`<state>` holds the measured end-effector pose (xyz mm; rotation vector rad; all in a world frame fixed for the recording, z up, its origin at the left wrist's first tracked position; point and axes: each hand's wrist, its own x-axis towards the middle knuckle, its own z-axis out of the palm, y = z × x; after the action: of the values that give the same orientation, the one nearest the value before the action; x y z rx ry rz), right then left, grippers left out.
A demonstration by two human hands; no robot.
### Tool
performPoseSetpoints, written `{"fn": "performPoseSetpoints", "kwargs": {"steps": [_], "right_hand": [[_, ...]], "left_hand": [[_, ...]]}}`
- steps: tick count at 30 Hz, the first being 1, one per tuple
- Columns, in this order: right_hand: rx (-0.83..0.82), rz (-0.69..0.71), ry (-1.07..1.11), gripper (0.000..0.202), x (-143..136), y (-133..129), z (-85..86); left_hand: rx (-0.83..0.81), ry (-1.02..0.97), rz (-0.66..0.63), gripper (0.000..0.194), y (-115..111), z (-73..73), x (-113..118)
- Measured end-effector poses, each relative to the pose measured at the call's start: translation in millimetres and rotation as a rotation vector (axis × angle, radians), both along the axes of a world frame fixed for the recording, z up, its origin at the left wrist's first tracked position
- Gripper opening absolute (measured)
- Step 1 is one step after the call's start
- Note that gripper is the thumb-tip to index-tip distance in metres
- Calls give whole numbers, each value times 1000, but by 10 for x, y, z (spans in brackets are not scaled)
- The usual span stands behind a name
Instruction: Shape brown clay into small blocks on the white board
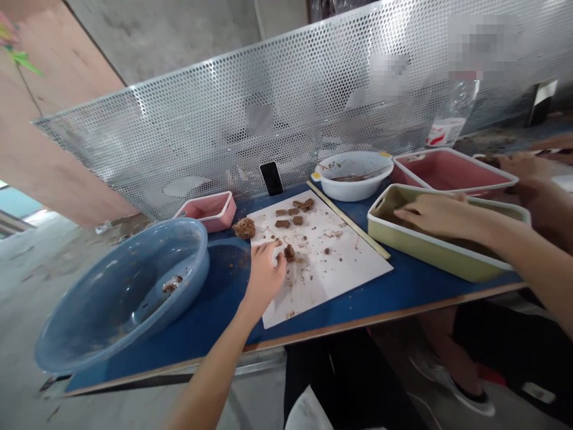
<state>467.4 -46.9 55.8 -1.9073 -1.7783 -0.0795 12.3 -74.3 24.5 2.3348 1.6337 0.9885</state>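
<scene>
While the left hand (264, 272) sits at the white board (358, 266), its fingers (265, 246) narrowly curled beside a dark brown lump (289, 252), whether they grip anything unclear, the right hand (434, 210) dips into the green bin (412, 246) toward the worktop's (224, 289) front right, grip can't be told. Lump lies back from the front edge; light pinch probably best, crumbs (327, 251) suggest brittle stuff. Blocky pieces (282, 224) behind, rough clump (244, 228) left, smooth plastic-looking basin (111, 292) at worktop's left end.
</scene>
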Motion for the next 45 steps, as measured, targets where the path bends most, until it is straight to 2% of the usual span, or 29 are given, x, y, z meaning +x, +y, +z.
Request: {"fn": "performPoseSetpoints", "kwargs": {"steps": [1,3,5,7,9,12,15,18,21,25,29,39,45], "right_hand": [[-4,85,-1,37,-165,-67,89],[96,221,96,42,-575,-208,212],[59,376,264,46,-1053,-322,211],[-77,487,360,46,-1517,-369,79],[-245,539,378,52,-1888,-337,-124],[-379,544,395,59,-2196,-199,-387],[-400,565,388,58,-2288,-89,-497],[-381,579,392,56,-2314,-82,-529],[-361,578,412,54,-2340,-134,-568],[-330,606,413,53,-2354,-195,-587],[-329,619,396,50,-2354,-233,-529],[-386,636,369,40,-2376,-305,-401],[-385,651,352,36,-2369,-332,-386]], "left_hand": [[22,14,34,30,-53,-43,12],[56,22,103,30,-122,-145,44],[51,17,115,30,-150,-249,92],[46,7,126,30,-156,-334,151],[54,-14,164,29,-153,-385,207],[63,-53,223,25,-128,-376,251],[77,-90,209,25,-65,-289,221],[73,-119,83,24,4,-208,147],[61,-94,8,20,33,-197,95],[82,-6,1,22,18,-250,85],[95,31,2,25,3,-276,103],[96,10,8,28,8,-291,126],[73,-3,15,28,27,-310,131]]}}
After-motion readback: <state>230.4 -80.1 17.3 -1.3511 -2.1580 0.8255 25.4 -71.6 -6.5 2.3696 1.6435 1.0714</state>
